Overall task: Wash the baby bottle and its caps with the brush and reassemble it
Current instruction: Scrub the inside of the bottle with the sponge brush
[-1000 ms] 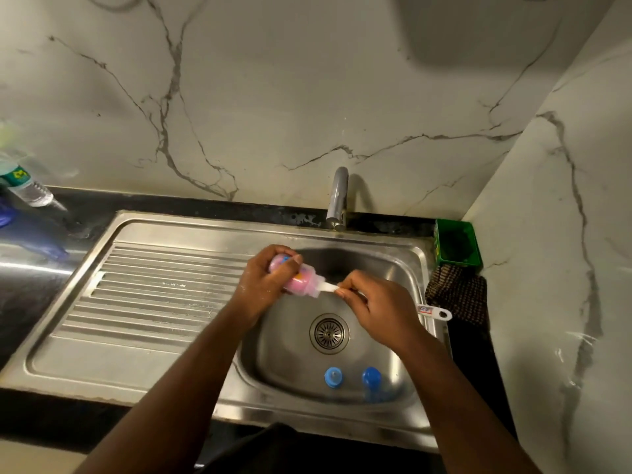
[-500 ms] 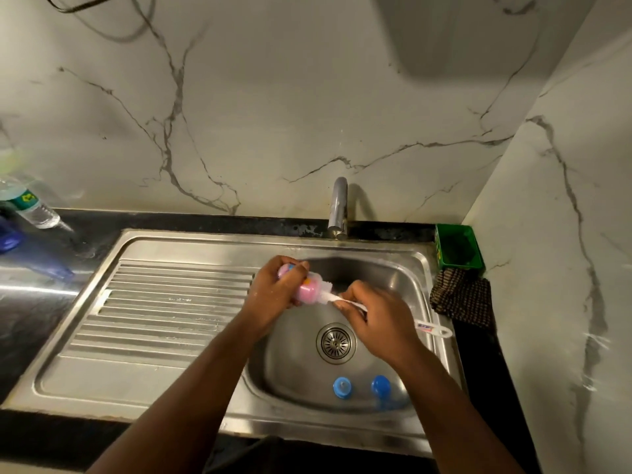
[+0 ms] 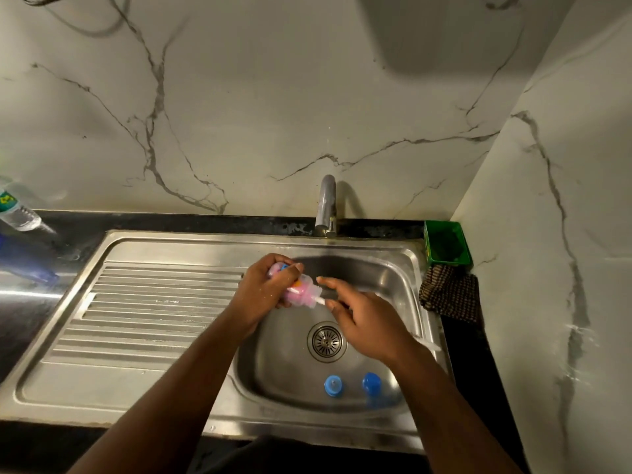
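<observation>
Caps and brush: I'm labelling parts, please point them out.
Left cap (image 3: 332,385): head view, top face.
Right cap (image 3: 371,383): head view, dome.
Brush (image 3: 319,301): head view, white handle at the bottle's mouth.

Brushed steel sink (image 3: 143,378) (ribbed drainboard); glossy marble wall (image 3: 273,114); woven checked cloth (image 3: 449,292).

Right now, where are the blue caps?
Both blue caps lie on the sink floor, near its front wall, just below the drain.

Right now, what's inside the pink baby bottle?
A white brush handle pokes out of the mouth of the pink baby bottle, which the left hand grips. The brush head inside is blurred and partly covered by the fingers. The right hand pinches the handle.
</observation>
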Available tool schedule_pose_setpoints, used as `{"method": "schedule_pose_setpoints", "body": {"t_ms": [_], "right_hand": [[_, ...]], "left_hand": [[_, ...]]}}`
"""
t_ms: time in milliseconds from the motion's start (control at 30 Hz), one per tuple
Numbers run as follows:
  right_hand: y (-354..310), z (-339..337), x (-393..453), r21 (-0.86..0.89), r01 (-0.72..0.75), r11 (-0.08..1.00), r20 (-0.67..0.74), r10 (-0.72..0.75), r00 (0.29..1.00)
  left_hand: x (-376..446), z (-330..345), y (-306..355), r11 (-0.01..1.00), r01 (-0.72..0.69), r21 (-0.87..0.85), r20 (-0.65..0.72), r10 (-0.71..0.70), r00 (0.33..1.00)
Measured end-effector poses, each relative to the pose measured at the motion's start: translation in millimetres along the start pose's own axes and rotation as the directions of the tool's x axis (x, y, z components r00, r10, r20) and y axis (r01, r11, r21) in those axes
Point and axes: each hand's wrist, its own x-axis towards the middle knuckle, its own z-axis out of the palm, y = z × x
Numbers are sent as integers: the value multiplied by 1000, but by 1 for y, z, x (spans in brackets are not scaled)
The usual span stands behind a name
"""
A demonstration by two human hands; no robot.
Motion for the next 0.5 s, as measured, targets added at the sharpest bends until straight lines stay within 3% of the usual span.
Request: {"method": "schedule_pose_setpoints", "body": {"t_ms": [100, 167, 267, 333, 400, 500], "right_hand": [[18, -8, -3, 120, -76, 990, -1, 76, 997], [24, -13, -6, 90, -104, 991, -6, 105, 994], [4, 0, -2, 49, -67, 997, 62, 63, 996], [-5, 9, 2, 54, -33, 998, 25, 32, 999], [-1, 4, 5, 28, -16, 999, -69, 18, 997], [0, 0, 4, 31, 9, 999, -79, -6, 997]], "left_hand": [[2, -6, -1, 987, 61, -149, -96, -76, 992], [2, -15, -4, 981, 61, -186, -167, -93, 981], [-5, -4, -7, 995, 9, -100, -56, -15, 998], [-10, 1, -5, 995, -33, -93, 16, 35, 999], [-7, -7, -5, 990, -33, -136, -11, 32, 999], [-8, -16, -7, 994, 2, -111, 5, -1, 1000]]}}
